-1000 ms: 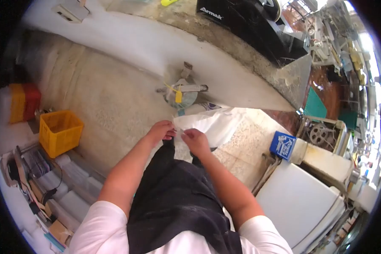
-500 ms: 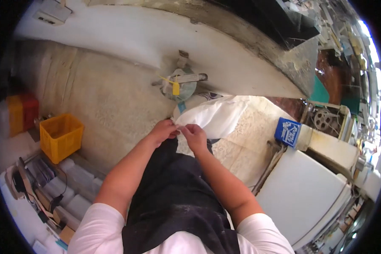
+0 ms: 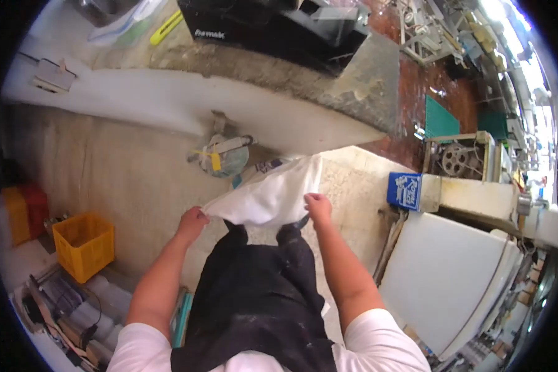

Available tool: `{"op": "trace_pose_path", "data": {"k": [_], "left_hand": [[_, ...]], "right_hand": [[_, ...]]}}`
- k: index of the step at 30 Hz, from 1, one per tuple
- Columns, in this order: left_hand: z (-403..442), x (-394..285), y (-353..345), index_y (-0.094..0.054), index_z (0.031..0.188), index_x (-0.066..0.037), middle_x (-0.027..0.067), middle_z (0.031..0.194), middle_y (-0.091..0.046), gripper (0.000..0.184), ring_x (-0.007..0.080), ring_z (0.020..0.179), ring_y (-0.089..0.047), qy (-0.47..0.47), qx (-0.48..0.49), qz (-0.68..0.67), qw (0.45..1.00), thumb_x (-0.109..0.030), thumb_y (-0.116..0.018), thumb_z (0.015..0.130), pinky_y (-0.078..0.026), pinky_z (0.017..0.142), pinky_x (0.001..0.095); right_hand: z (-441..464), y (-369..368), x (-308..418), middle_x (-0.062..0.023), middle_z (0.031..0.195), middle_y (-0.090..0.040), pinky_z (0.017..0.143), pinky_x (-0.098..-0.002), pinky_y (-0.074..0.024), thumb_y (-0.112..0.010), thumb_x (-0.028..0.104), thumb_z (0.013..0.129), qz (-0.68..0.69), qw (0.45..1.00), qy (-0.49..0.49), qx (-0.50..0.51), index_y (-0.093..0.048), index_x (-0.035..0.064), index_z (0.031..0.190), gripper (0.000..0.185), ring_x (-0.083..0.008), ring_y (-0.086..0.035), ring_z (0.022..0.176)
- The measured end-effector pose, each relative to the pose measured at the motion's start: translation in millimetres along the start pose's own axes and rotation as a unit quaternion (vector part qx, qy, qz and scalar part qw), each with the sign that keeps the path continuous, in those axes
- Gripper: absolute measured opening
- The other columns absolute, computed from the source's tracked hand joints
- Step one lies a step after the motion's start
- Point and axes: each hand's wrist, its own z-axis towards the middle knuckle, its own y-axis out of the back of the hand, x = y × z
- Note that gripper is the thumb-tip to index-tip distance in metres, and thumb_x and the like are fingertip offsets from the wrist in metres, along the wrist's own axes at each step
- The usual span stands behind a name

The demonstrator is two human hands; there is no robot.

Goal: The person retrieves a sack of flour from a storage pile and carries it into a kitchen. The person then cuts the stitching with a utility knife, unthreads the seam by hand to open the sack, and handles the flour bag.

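Sheet of white material (image 3: 263, 198) spread above the floor (image 3: 136, 180), pinched at one corner in the left hand (image 3: 194, 221), at the opposite edge in the right hand (image 3: 319, 207). Just beyond, a yellow tag (image 3: 215, 161); farther out, a yellow crate (image 3: 84, 259) leftward, a blue box (image 3: 405, 190) rightward.

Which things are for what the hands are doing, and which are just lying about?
Part of the job:
- white sack, held by its edges
- left hand, pinching one side
- right hand, pinching the other

Seemingly just lying about, with no hand on them:
- yellow crate
- blue box
- green mat
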Motion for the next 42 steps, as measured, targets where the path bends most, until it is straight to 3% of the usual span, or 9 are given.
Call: {"op": "trace_pose_path", "data": {"k": [6,9,13,15,17,19,26,35,42], "left_hand": [[-4.1,6.5,-16.9,-0.057,0.091,-0.001,0.0092,0.078,-0.059,0.024,0.0196,0.071,-0.056,0.050,-0.063,0.022,0.997,-0.017,-0.061,0.074,-0.045,0.064,0.0317],[-8.0,17.4,-39.1,-0.058,0.090,-0.002,0.0098,0.080,-0.059,0.022,0.0214,0.074,-0.057,0.053,-0.191,0.000,0.980,-0.018,-0.061,0.075,-0.045,0.066,0.0331],[-48.4,-19.3,-89.2,-0.054,0.101,-0.003,0.0096,0.090,-0.059,0.028,0.0212,0.079,-0.056,0.081,-0.363,-0.028,0.928,-0.017,-0.060,0.078,-0.045,0.071,0.0333],[-53.0,-20.3,-158.9,-0.050,0.109,-0.004,0.0090,0.094,-0.059,0.037,0.0210,0.083,-0.056,0.002,-0.174,-0.176,0.969,-0.028,-0.057,0.082,-0.044,0.072,0.0335],[-72.0,-118.0,-177.1,-0.050,0.110,-0.009,0.0076,0.098,-0.059,0.046,0.0189,0.089,-0.056,0.210,0.098,-0.359,0.904,-0.048,-0.046,0.086,-0.043,0.072,0.0332],[-68.9,-148.6,-201.6,-0.051,0.109,-0.009,0.0071,0.097,-0.060,0.039,0.0181,0.090,-0.058,0.272,0.201,-0.393,0.855,-0.040,-0.050,0.086,-0.045,0.071,0.0321],[-72.5,-139.8,-217.1,-0.054,0.104,-0.009,0.0021,0.091,-0.062,0.020,0.0127,0.080,-0.061,0.201,0.212,-0.422,0.858,-0.016,-0.054,0.085,-0.050,0.065,0.0274],[-74.2,-122.5,-218.0,-0.055,0.099,-0.008,0.0019,0.086,-0.061,0.023,0.0113,0.075,-0.059,0.110,0.194,-0.400,0.889,-0.009,-0.061,0.077,-0.047,0.063,0.0242],[-73.2,-114.4,-235.1,-0.056,0.095,-0.009,0.0003,0.081,-0.061,0.019,0.0087,0.067,-0.058,0.094,0.157,-0.335,0.924,-0.008,-0.062,0.077,-0.049,0.055,0.0210]], "right_hand": [[105.5,-2.8,27.8,-0.0151,0.071,-0.063,0.068,-0.0360,-0.0471,-0.066,0.029,0.071,-0.185,0.875,0.269,-0.356,-0.063,0.0007,0.082,0.030,-0.0281,-0.060,0.070],[123.3,13.3,47.3,-0.0174,0.073,-0.062,0.067,-0.0373,-0.0466,-0.065,0.029,0.071,-0.240,0.955,0.168,-0.037,-0.062,0.0028,0.076,0.027,-0.0297,-0.059,0.070],[55.3,37.8,56.8,-0.0192,0.079,-0.061,0.068,-0.0392,-0.0463,-0.059,0.027,0.076,-0.193,0.951,0.210,0.120,-0.063,0.0044,0.085,0.024,-0.0331,-0.060,0.075],[-13.6,70.6,40.9,-0.0186,0.083,-0.061,0.069,-0.0391,-0.0465,-0.056,0.022,0.079,-0.185,0.928,0.247,0.210,-0.064,0.0075,0.090,0.020,-0.0336,-0.059,0.078],[-48.3,86.2,25.4,-0.0175,0.086,-0.061,0.070,-0.0405,-0.0466,-0.054,0.022,0.080,-0.217,0.871,0.340,0.280,-0.064,0.0112,0.094,0.020,-0.0341,-0.059,0.081],[-75.8,98.5,29.3,-0.0148,0.088,-0.062,0.069,-0.0411,-0.0475,-0.052,0.022,0.081,-0.297,0.855,0.290,0.311,-0.064,0.0143,0.096,0.021,-0.0340,-0.059,0.080],[-76.9,118.9,10.7,-0.0147,0.082,-0.063,0.066,-0.0373,-0.0487,-0.058,0.021,0.079,-0.220,0.919,0.264,0.195,-0.067,0.0111,0.090,0.017,-0.0313,-0.061,0.076],[-87.2,111.5,-18.1,-0.0062,0.074,-0.063,0.063,-0.0258,-0.0465,-0.054,0.023,0.086,-0.001,0.953,0.050,0.298,-0.063,0.0020,0.098,0.026,-0.0095,-0.057,0.067],[-108.0,106.9,-10.2,-0.0131,0.079,-0.064,0.065,-0.0317,-0.0477,-0.055,0.024,0.083,-0.154,0.939,0.239,0.192,-0.064,0.0058,0.094,0.023,-0.0227,-0.063,0.072]]}}
